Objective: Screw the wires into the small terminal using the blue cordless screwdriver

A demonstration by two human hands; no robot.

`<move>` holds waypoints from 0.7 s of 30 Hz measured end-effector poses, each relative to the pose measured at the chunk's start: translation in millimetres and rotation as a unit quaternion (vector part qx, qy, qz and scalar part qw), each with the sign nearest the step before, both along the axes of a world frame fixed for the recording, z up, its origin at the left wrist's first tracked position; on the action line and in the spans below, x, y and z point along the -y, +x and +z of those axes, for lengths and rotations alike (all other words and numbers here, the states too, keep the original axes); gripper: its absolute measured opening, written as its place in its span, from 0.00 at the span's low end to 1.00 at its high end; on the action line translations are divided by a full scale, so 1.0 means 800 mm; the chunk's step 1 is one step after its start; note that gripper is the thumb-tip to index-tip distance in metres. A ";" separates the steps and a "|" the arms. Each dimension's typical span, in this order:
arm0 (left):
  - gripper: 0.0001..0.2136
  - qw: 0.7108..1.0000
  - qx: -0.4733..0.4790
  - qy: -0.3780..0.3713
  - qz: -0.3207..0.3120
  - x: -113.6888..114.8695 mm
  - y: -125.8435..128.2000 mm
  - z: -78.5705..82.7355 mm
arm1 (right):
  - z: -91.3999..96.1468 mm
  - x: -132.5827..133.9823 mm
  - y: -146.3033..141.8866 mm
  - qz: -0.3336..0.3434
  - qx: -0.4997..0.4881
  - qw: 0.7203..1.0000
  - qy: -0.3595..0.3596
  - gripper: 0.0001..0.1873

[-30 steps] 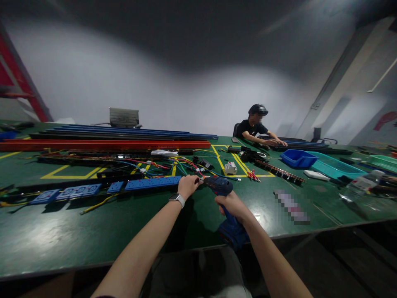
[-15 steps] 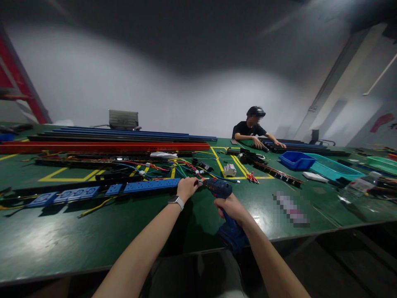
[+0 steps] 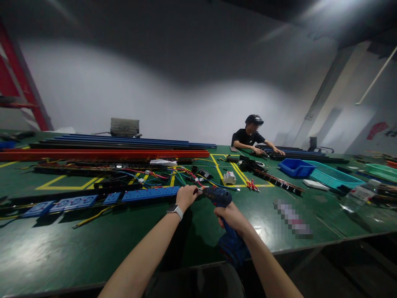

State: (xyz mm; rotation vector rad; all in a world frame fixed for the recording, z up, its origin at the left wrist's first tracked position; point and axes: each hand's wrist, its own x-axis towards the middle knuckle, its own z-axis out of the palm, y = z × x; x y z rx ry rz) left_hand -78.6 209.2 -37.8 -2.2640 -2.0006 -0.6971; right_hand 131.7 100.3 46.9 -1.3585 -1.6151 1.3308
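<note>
My right hand (image 3: 233, 217) is wrapped round the handle of a blue cordless drill (image 3: 222, 198), whose nose points left. My left hand (image 3: 186, 195), with a watch on the wrist, is closed at the right end of a long blue socket strip (image 3: 149, 193) lying on the green table (image 3: 93, 244). The drill's tip meets that hand at the strip's end. What the fingers pinch is hidden.
Coloured wires (image 3: 173, 171), a white breaker (image 3: 230, 178) and black parts lie beyond the strip. Long red and blue rails (image 3: 102, 154) run along the back. A blue bin (image 3: 296, 167) and a teal tray (image 3: 333, 178) stand right. Another person (image 3: 249, 136) works at the far side.
The view has tilted upward a little, so the table sits lower in the picture. My hands and the drill stay together at the strip's end.
</note>
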 end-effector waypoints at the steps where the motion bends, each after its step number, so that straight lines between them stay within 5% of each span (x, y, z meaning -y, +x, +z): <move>1: 0.16 1.000 0.001 -0.002 0.002 0.000 0.000 0.000 | 0.000 0.000 0.000 -0.003 0.001 1.000 0.000 0.09; 21: 0.16 1.000 0.008 0.001 -0.007 -0.002 -0.001 -0.003 | 0.005 0.004 -0.003 -0.015 -0.010 1.000 -0.008 0.09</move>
